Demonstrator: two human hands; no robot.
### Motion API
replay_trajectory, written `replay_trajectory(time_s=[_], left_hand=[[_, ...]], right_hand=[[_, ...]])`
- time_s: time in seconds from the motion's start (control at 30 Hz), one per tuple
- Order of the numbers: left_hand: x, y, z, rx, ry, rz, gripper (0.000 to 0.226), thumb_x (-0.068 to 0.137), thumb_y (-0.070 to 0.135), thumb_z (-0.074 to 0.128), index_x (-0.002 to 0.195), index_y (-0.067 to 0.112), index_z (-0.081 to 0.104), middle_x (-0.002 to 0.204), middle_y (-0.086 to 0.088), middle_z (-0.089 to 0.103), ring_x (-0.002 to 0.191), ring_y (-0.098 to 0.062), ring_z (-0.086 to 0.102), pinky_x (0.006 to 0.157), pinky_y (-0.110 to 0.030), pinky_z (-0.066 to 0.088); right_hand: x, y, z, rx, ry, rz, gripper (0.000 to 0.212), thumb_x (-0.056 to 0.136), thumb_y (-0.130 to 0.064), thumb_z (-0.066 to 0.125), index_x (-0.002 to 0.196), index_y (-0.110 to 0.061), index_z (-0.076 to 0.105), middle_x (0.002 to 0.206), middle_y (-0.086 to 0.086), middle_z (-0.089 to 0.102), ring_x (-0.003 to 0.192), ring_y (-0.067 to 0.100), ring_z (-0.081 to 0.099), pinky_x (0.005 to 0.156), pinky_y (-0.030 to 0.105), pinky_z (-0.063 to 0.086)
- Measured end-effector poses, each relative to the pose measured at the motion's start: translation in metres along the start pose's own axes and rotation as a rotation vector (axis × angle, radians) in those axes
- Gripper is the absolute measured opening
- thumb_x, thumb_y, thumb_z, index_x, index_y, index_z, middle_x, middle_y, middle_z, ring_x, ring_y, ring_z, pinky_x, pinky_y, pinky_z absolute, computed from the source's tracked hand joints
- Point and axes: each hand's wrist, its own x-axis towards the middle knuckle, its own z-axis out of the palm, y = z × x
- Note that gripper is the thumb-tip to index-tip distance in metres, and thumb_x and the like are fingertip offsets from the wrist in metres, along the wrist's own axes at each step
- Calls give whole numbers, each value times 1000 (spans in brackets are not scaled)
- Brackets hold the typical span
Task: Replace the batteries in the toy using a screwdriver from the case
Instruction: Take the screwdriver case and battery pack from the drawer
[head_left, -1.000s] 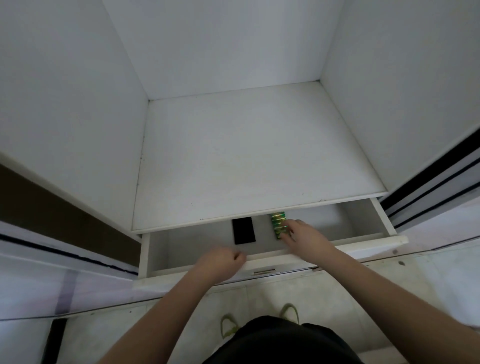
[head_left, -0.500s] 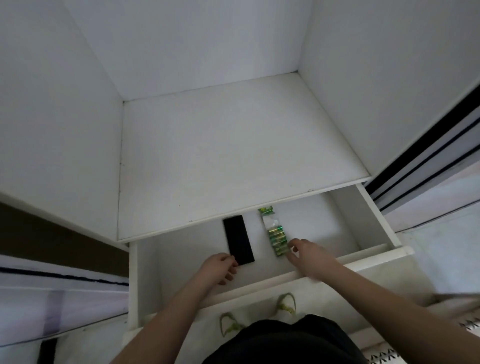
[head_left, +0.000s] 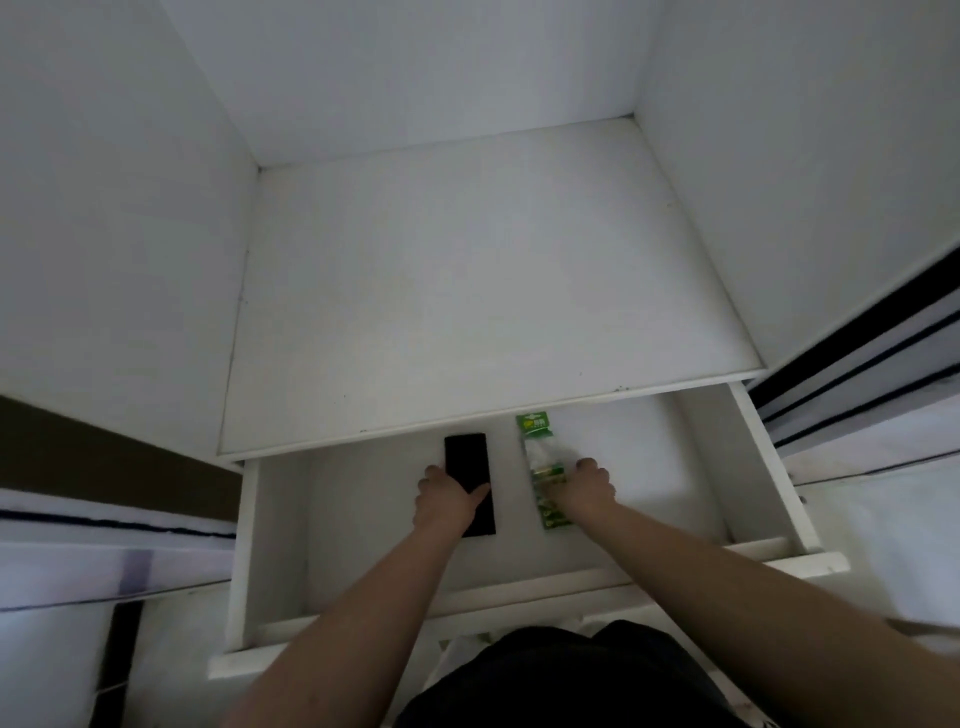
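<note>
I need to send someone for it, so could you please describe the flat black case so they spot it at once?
Look in the open white drawer under the white cupboard shelf. The flat black rectangular case lies near the middle, under the left hand. Its neighbour to the right, the green battery pack, is narrow and shiny; the case is plain, matte black.

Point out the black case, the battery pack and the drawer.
black case (head_left: 466, 457): head view, bare upper half of its lid.
battery pack (head_left: 535, 424): head view, green header card at its far end.
drawer (head_left: 759, 467): head view, right side wall.
</note>
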Motion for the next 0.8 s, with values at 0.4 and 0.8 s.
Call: replay_trajectory(time_s=[0.4,0.8], left_hand=[[17,-7,-1,125,-43,2,94,71,63,73,132,1,39,129,-15,53,112,-28,57,85,-35,54],[1,-13,6,60,20,93,78,72,54,76,125,7,43,121,-13,53,105,-29,58,80,-36,53]], right_hand=[[16,3,21,-91,85,-39,73,74,-51,74,123,-8,42,126,11,47,117,28,47,94,39,44],[16,5,21,28,47,-34,68,71,-38,80,119,-6,43,124,16,53,113,32,53,94,39,47]])
